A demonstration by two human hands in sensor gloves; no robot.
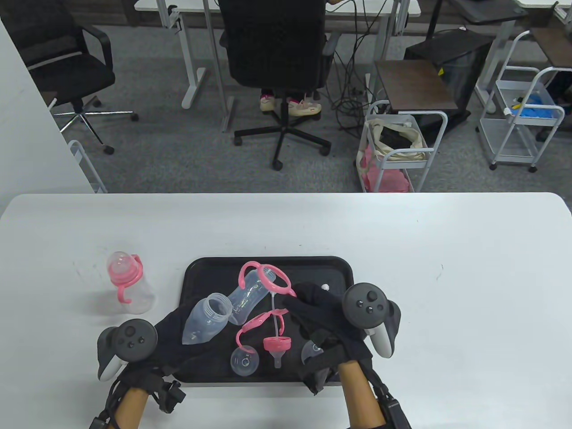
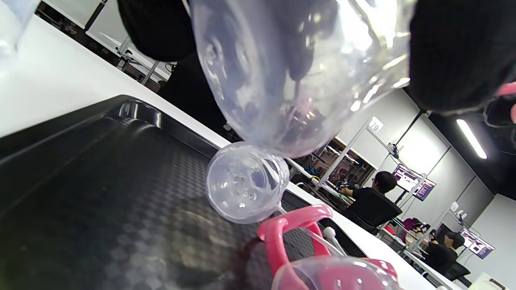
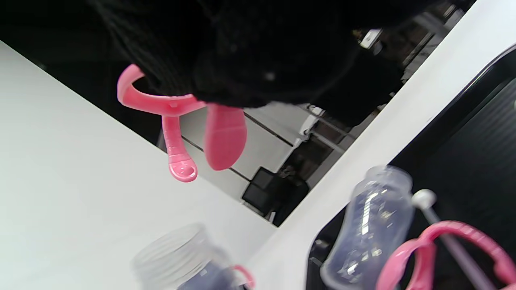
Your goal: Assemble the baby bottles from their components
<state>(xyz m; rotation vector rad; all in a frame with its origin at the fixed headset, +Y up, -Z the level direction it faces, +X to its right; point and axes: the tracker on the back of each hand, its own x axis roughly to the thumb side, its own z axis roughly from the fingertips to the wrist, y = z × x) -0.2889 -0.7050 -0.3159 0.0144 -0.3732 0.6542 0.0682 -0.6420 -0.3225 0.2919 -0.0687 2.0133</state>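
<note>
A black tray (image 1: 201, 268) holds loose bottle parts. My left hand (image 1: 178, 324) grips a clear bottle body (image 1: 208, 318), tilted with its threaded neck up; the left wrist view shows the bottle (image 2: 290, 72) close up between gloved fingers (image 2: 455, 52). My right hand (image 1: 292, 307) pinches a pink handle ring (image 1: 261, 321); in the right wrist view the ring (image 3: 173, 106) hangs from my fingers. A second clear bottle (image 1: 246, 297) lies in the tray with another pink handle ring (image 1: 277, 283) at its neck. A pink collar with teat and straw (image 1: 277, 345) and a clear dome cap (image 1: 244, 361) lie near the front.
An assembled bottle with pink handles (image 1: 127, 286) stands on the white table (image 1: 447, 268) left of the tray. Another clear cap (image 1: 310, 351) lies under my right wrist. A small white ball (image 1: 325, 287) lies at the tray's back right. Office chairs and carts stand beyond the table.
</note>
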